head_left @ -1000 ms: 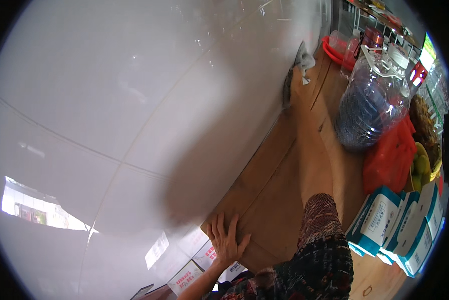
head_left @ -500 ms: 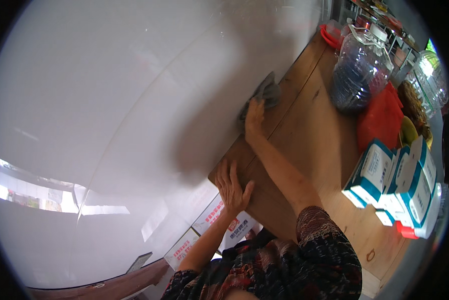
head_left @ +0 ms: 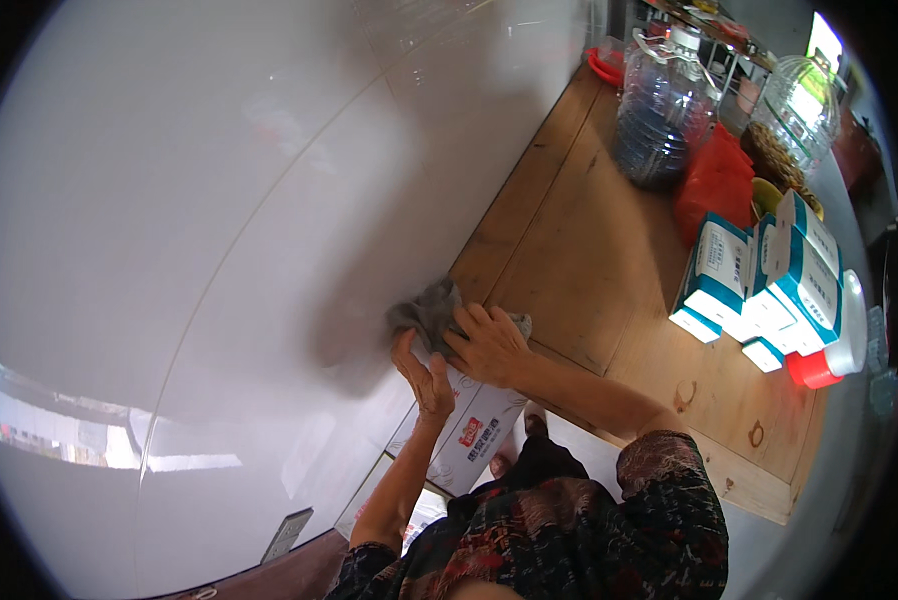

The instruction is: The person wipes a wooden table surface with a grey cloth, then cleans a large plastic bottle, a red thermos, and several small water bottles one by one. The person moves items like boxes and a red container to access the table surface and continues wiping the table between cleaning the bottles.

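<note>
A grey cloth lies bunched over the near left corner of the wooden table, beside the white wall. My right hand is closed on the cloth, its fingers bent into it, and part of the cloth sticks out beyond the knuckles. Just below the corner, my left hand is held with the fingers stretched up and the thumb apart. Its fingertips come up against the cloth's lower edge; whether they touch it I cannot tell.
White-and-teal packs are stacked on the table's right side, near a white bottle with a red cap. Farther back stand a red bag and a large clear jug. Printed cartons sit below the corner, against the glossy wall.
My right hand has drawn the cloth back along the wall edge to the table's near corner. My left hand has come off the tabletop and dropped below the corner. The view has shifted.
</note>
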Demonstrator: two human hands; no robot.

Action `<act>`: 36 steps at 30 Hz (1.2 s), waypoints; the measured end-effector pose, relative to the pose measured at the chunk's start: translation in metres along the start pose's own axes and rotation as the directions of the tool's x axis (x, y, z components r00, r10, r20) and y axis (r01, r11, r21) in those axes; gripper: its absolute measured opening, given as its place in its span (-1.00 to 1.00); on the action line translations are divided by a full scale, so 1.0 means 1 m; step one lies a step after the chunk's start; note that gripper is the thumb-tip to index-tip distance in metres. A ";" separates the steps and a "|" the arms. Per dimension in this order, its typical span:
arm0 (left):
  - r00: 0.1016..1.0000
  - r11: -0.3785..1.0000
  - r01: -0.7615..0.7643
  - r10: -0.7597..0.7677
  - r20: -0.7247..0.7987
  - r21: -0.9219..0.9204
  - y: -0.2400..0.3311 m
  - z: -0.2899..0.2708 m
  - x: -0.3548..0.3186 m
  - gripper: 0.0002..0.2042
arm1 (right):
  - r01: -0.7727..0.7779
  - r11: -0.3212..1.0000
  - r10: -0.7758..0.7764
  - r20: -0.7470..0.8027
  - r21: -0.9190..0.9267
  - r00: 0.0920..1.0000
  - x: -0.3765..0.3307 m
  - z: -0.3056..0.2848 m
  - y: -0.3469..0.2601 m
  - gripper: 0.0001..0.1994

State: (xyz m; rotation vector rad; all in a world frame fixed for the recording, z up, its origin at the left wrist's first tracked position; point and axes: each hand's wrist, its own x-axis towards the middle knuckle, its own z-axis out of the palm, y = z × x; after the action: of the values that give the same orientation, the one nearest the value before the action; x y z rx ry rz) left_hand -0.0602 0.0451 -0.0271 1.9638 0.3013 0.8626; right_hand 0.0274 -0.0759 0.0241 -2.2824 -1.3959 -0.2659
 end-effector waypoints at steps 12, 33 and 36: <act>0.919 0.785 -0.286 0.063 0.389 0.550 0.017 0.053 0.049 -0.46 | -0.465 0.830 0.360 -0.341 -0.309 0.868 0.055 0.009 0.242 -0.63; 0.915 0.769 -0.243 -0.021 0.403 0.591 0.023 0.057 0.059 -0.44 | -0.704 0.609 0.684 -0.209 -0.366 0.699 0.065 -0.019 0.366 -0.53; 0.922 0.772 -0.267 0.030 0.387 0.576 0.022 0.057 0.058 -0.45 | -0.701 0.583 0.698 -0.189 -0.411 0.691 0.021 -0.036 0.298 -0.51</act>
State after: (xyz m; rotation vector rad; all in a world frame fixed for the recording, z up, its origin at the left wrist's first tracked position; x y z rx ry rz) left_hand 0.0178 0.0260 -0.0005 2.7558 0.2269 0.5060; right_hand 0.3021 -0.1910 -0.0180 -3.0097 -0.3108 -0.3594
